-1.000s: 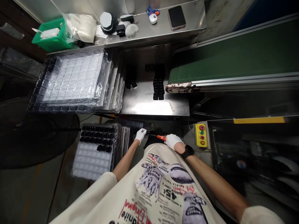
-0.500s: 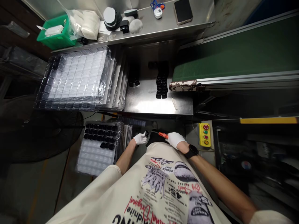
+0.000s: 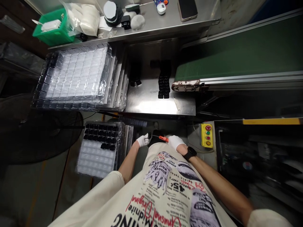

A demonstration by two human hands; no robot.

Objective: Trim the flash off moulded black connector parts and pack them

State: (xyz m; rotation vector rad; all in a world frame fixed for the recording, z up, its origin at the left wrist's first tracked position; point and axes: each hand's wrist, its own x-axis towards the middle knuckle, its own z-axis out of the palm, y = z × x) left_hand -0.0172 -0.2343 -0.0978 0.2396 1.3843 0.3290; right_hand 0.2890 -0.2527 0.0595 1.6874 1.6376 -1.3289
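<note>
My left hand (image 3: 142,141), in a white glove, grips a small black plastic part (image 3: 149,135) between thumb and fingers. My right hand (image 3: 175,142), gloved too, is closed round a thin-bladed tool with an orange handle (image 3: 163,138). The tool's tip points left and reaches close to the black part; whether they touch I cannot tell. To the left of my left hand, a clear blister tray (image 3: 96,159) holds rows of black parts (image 3: 100,132) in its far section. Both hands are low, in front of my shirt.
Beyond my hands stands a steel table (image 3: 144,102) with black parts (image 3: 164,85) in two columns and stacked clear trays (image 3: 75,74). A green conveyor belt (image 3: 239,55) lies right, above a yellow button box (image 3: 206,135). A shelf holds a green basket (image 3: 53,36) and a phone (image 3: 187,9).
My right hand and the orange-handled tool have shifted slightly left, bringing the tip nearer the black part. My left hand has tilted a little, still gripping the part.
</note>
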